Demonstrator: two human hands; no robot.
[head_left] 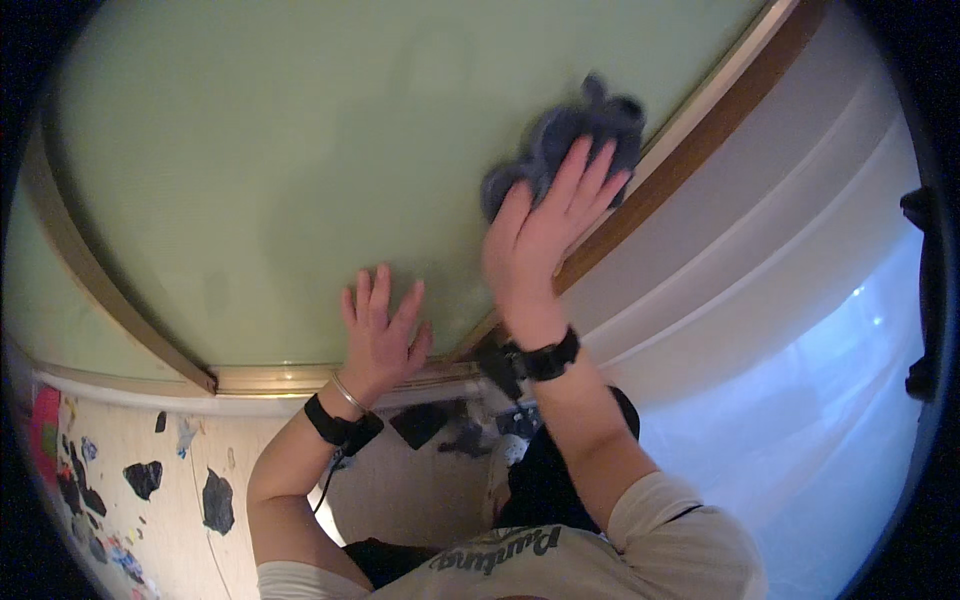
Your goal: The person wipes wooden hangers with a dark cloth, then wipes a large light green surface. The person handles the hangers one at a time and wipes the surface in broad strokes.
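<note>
Your right hand [540, 235] lies over the dark grey cloth [562, 132] on the pale green panel [220, 170], fingers stretched toward one o'clock and no tight fist showing, though with the palm side hidden I cannot tell whether you pinch it. The crumpled cloth sits just beyond your right knuckles, its longer axis running roughly from eight to two o'clock, with the brown edging [715, 130] near it at four. Your left hand [378, 335], farther off toward half past seven, is empty with fingers spread.
</note>
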